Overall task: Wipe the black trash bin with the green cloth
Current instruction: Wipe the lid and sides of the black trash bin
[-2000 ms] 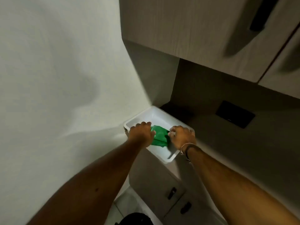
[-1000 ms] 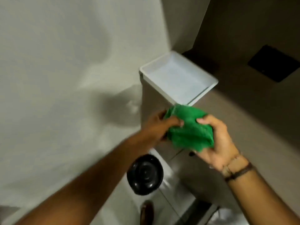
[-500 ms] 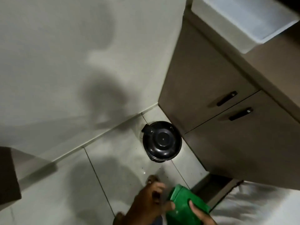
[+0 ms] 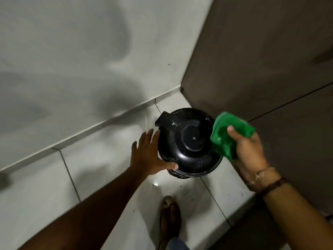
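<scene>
Left hand (image 4: 147, 156) splayed against black bin (image 4: 189, 141); right hand (image 4: 246, 150) clutching green cloth (image 4: 232, 129).

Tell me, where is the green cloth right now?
The green cloth is bunched in the right hand, at the right edge of the black trash bin near the cabinet.

Left hand (image 4: 150, 156) reaches in from seven o'clock, fingers spread flat, thumb toward three o'clock. Right hand (image 4: 246, 150) enters from five o'clock, palm up, fingers curled closed, bracelets at the wrist.

Bin (image 4: 189, 141) between hands, cloth (image 4: 228, 134) at right.
</scene>
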